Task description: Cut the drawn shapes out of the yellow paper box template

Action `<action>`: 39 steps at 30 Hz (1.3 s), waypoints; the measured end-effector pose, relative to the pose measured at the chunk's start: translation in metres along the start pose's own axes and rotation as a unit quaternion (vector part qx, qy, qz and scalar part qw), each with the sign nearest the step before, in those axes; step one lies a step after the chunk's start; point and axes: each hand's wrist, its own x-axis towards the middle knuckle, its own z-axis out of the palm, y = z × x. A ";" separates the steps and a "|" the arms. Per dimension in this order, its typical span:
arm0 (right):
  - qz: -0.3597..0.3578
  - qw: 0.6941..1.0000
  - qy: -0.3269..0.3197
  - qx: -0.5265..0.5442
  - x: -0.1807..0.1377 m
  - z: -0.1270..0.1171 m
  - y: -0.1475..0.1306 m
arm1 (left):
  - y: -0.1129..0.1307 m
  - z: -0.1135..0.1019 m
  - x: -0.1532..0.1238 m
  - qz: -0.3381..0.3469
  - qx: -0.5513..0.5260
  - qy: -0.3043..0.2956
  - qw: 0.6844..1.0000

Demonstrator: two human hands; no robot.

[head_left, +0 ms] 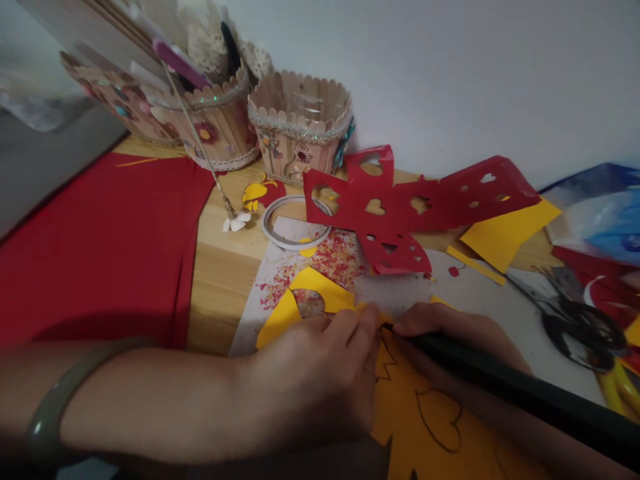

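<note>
A yellow paper sheet [440, 420] with dark outlines, including a heart and a jagged shape, lies in front of me. Curled over its upper part, my left hand [320, 373] presses the paper with fingertips together. My right hand [465, 333] grips a long dark pen-like tool [520, 387], its tip meeting the paper beside the left fingertips. Whether that tool is a pen or a craft knife I cannot tell. A yellow paper piece with cut openings [320, 283] sticks out beyond my left hand. Behind it lies a red paper cut-out [373, 183] with heart-shaped and other holes.
Red sheets [100, 267] lie at left. Popsicle-stick baskets [300, 127] stand along the wall. A roll of tape [273, 233] rests on a mat [250, 313] strewn with paper bits. Black-handled scissors [575, 333] and a yellow-handled tool [617, 387] lie at right.
</note>
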 end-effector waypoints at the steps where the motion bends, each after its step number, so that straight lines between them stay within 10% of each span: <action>1: -0.007 1.000 -0.002 -0.006 0.000 0.000 0.001 | 0.000 0.000 0.000 0.005 0.005 0.003 1.000; 22: -0.006 1.000 -0.010 -0.012 -0.004 0.002 0.003 | 0.000 0.000 -0.001 0.014 0.000 0.013 1.000; 31: 0.060 0.998 0.009 -0.007 0.002 0.004 -0.005 | -0.022 0.005 0.014 -0.028 -0.121 -0.090 0.988; 39: 0.054 0.999 -0.006 -0.002 0.012 -0.005 -0.025 | -0.037 -0.002 0.041 -0.179 -0.256 -0.142 0.939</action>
